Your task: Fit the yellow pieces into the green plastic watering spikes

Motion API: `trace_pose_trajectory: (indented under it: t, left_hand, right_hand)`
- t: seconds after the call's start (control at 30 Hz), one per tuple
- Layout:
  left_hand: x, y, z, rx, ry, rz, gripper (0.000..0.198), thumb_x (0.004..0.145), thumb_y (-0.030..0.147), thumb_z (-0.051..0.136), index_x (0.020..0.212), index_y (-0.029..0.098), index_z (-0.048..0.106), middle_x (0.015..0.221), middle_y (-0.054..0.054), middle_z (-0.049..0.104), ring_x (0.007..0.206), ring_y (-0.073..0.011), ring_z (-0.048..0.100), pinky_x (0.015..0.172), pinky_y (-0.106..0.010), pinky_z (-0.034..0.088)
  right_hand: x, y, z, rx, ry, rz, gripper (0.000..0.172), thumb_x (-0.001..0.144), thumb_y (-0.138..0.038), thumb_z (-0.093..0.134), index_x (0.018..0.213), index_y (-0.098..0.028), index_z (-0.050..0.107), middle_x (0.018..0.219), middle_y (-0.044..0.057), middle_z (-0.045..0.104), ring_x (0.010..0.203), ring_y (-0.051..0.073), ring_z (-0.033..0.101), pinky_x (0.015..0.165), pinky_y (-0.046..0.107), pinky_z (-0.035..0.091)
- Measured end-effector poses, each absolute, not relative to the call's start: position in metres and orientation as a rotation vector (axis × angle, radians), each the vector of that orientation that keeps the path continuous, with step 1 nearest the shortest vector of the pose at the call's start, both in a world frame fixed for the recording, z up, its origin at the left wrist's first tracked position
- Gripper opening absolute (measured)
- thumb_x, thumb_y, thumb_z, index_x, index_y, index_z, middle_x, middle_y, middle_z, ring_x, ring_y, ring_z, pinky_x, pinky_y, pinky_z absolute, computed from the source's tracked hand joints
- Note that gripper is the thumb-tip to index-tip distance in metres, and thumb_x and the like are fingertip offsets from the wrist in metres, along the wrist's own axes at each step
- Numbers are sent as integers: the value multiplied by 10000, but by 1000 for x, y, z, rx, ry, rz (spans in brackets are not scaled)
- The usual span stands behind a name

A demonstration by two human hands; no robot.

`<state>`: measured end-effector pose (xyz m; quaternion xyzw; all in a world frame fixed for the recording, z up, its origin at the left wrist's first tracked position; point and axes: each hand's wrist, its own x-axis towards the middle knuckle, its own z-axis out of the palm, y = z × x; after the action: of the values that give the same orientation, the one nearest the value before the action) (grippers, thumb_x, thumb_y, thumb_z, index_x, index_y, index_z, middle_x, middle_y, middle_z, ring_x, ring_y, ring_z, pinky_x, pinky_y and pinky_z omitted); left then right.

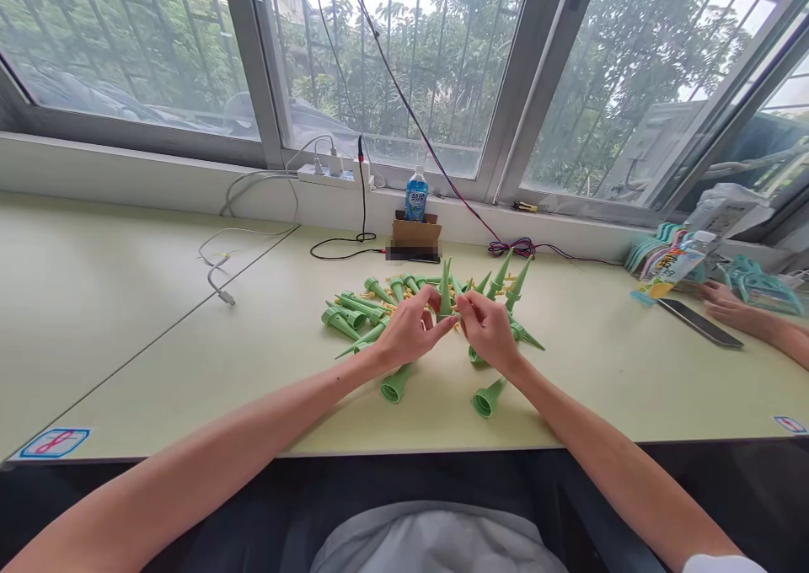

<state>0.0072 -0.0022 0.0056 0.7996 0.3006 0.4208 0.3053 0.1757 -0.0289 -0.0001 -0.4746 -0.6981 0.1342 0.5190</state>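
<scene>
My left hand (410, 330) is closed round the lower part of a green plastic plant-watering spike (446, 291), which stands point up between my hands. Beside its base, the thumb and fingers of my right hand (488, 329) are pinched together; whatever they grip is too small to make out. More green spikes (360, 305) lie in a heap to the left and behind my hands, with small yellow parts (383, 297) among them. Two loose spikes, one (393, 388) below my left hand and another (486, 400) below my right, show their threaded open ends.
Behind the heap, a blue bottle (416, 195) stands at a cardboard box (415, 232), near cables and a power strip (325, 174). At the right, another person's hand (726, 307) rests by a dark phone (700, 323), a drink pouch (673, 270) and teal hangers (762, 282).
</scene>
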Motion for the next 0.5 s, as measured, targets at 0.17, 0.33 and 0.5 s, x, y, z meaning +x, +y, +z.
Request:
trace_pose_trajectory:
  t: [0.17, 0.33, 0.5]
  left_hand:
    - [7, -3, 6, 2123, 818, 1096, 282, 850, 422, 615, 885, 206, 438, 620, 71, 495, 457, -82, 482, 501, -238, 396]
    - [7, -4, 7, 2152, 830, 1103, 265, 855, 421, 598, 909, 205, 456, 663, 55, 527, 469, -86, 489, 510, -243, 403]
    - [7, -4, 6, 2166, 828, 1113, 273, 863, 439, 580, 903, 200, 454, 812, 17, 582, 488, -77, 510, 522, -251, 421]
  right_hand:
    - [174, -30, 1, -1147, -1665, 334, 436, 986, -445, 441, 628, -221, 332, 468, -49, 355, 456, 106, 319, 463, 257, 253]
    - [173, -31, 3, -1165, -1669, 336, 450, 980, -481, 442, 625, -221, 350, 467, -43, 379, 457, 110, 341, 466, 256, 277]
    - [173, -31, 3, -1170, -1673, 340, 461, 976, -515, 432, 627, -222, 361, 472, -36, 402, 459, 116, 362, 465, 257, 294]
